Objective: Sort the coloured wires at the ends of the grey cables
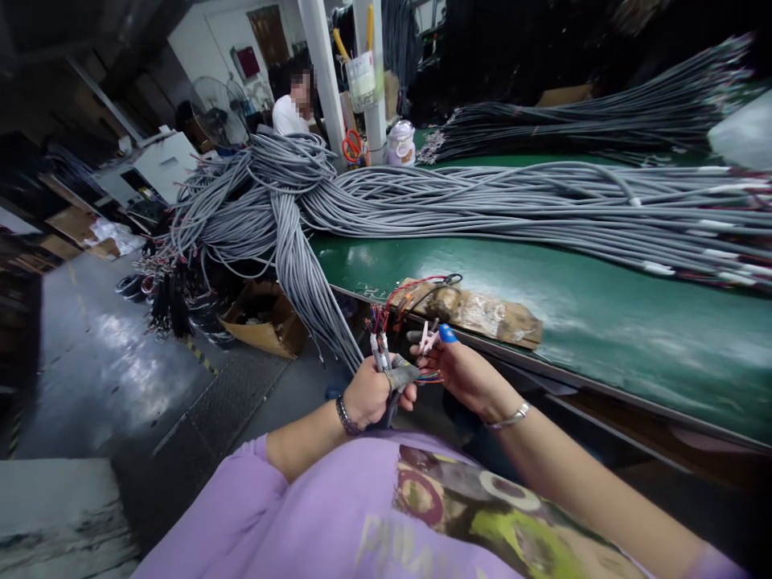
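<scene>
Head view: my left grip (377,394) is wrapped around grey cable ends (379,354), long axis upright, coloured wires (377,318) pointing toward the tabletop (603,314); my right grip (467,374), just right of them, pinches what looks like a pink clip (427,339). Beyond, long grey cables (482,201) lie across the tabletop.
</scene>
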`<action>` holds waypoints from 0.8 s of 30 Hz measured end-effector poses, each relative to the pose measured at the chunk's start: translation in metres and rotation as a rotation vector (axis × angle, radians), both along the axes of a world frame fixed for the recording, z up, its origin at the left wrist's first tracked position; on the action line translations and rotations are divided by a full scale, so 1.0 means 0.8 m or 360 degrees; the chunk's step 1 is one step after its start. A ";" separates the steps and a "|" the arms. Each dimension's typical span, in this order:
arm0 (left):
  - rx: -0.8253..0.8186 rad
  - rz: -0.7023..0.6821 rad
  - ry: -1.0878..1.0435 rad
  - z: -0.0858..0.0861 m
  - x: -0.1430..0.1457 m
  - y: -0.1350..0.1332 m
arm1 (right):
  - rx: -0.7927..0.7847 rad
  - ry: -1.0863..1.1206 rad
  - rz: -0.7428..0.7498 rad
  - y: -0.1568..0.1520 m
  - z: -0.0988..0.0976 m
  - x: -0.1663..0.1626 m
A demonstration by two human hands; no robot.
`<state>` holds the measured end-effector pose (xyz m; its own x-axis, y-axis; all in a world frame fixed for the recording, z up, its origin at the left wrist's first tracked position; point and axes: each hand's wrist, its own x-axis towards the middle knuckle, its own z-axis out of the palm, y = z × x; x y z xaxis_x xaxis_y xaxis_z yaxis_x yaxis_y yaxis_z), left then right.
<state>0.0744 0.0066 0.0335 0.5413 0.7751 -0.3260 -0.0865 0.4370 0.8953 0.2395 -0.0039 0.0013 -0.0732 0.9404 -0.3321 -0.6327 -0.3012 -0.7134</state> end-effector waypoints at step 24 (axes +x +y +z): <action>-0.0073 -0.0008 0.0102 -0.013 0.021 0.012 | -0.0036 0.0166 -0.0298 0.019 -0.002 -0.017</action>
